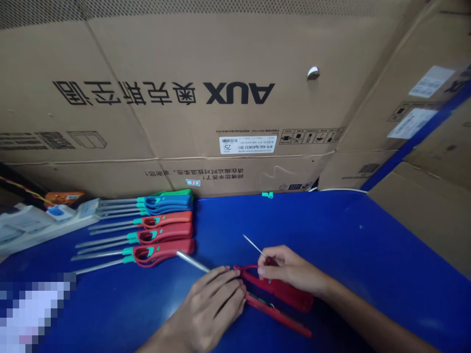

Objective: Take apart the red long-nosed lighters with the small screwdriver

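Observation:
In the head view, my left hand (215, 306) is closed over the front of a red long-nosed lighter, with its metal tube (193, 261) sticking out past the fingers. The lighter's casing lies in two parts: a red shell half (298, 296) on the far side and a red half with inner parts (277, 315) nearer me. A gap shows between them at the handle end. My right hand (285, 267) pinches a thin screwdriver (253, 244) above the far half, its shaft pointing up and left. My left fingers hide the lighter's front.
Several lighters (164, 250) with red, orange, blue and green handles lie stacked at left. Behind them sits a white power strip (55, 228). A small teal piece (268, 194) lies by the cardboard wall (176, 49) on the blue table (353, 245). A pixelated patch covers the lower left.

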`<state>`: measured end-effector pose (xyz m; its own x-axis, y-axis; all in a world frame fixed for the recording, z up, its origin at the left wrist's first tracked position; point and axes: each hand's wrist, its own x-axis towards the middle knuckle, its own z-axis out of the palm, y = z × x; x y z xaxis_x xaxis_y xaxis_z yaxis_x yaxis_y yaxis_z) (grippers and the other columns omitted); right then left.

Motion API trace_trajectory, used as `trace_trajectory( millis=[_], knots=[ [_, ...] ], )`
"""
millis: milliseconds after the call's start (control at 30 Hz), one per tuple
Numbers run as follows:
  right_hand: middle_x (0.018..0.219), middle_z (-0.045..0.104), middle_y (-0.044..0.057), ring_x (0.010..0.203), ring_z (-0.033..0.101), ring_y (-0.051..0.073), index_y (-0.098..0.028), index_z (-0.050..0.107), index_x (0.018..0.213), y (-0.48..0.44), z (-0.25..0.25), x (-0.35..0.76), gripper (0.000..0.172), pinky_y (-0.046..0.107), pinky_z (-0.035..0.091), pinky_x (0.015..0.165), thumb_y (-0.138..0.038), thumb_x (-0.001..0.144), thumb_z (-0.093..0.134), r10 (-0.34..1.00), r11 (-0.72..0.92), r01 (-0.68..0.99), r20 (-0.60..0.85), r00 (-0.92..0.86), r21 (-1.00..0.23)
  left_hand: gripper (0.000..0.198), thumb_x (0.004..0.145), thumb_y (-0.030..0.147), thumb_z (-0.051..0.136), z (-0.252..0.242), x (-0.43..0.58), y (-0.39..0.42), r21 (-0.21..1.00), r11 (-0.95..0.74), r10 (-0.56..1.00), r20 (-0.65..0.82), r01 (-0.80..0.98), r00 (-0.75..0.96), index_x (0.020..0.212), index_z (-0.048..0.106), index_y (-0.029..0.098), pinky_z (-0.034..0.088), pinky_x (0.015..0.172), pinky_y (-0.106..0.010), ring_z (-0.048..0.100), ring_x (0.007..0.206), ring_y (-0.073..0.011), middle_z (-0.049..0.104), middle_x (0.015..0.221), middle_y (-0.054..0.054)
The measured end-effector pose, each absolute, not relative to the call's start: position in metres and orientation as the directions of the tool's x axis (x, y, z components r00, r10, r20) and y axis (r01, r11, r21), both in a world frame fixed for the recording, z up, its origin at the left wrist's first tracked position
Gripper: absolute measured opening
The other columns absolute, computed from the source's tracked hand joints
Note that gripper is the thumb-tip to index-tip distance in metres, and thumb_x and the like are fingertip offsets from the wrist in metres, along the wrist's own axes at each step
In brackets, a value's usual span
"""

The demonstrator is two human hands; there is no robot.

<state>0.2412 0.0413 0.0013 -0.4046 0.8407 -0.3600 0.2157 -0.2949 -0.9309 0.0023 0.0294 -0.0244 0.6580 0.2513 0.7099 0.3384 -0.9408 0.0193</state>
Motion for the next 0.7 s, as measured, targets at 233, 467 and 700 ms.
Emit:
trace_trajectory(
  millis=[233, 467, 700],
  knots=[
    [0.078, 0.065, 0.002, 0.073, 0.057, 0.016, -0.017, 0.068, 0.083, 0.054, -0.006, 0.269, 0.019, 0.029, 0.043, 0.069, -0.036, 0.08, 0.065, 0.971, 0.019, 0.561, -0.119, -0.209, -0.828, 0.025, 0.098, 0.013, 0.041, -0.026, 0.008, 0.023, 0.096, -0.941, 0.319, 0.58, 0.326, 0.75, 0.095, 0.066, 0.016, 0.052, 0.08, -0.033, 0.066, 0.09, -0.0184, 0.073, 0.094, -0.006],
    [0.091, 0.064, 0.003, 0.077, 0.058, 0.014, -0.019, 0.069, 0.092, 0.036, 0.01, 0.263, 0.013, 0.026, 0.044, 0.071, -0.028, 0.083, 0.064, 0.946, 0.264, 0.647, 0.062, -0.317, -0.715, 0.039, 0.095, 0.044, 0.047, -0.02, -0.001, 0.034, 0.236, -0.888, 0.456, 0.338, 0.395, 0.823, 0.12, 0.056, 0.017, 0.053, 0.085, -0.042, 0.063, 0.094, -0.0238, 0.068, 0.099, -0.008],
    [0.091, 0.064, 0.0, 0.083, 0.058, 0.017, -0.023, 0.07, 0.089, 0.024, 0.025, 0.265, 0.022, 0.026, 0.042, 0.071, -0.029, 0.07, 0.079, 0.794, 0.236, 0.739, -0.314, -0.521, -0.631, 0.016, 0.096, 0.029, 0.051, -0.01, -0.017, 0.046, 0.428, -0.745, 0.584, 0.047, 0.512, 0.811, 0.097, 0.064, 0.02, 0.051, 0.071, -0.031, 0.06, 0.083, -0.0191, 0.062, 0.088, -0.004]
  ],
)
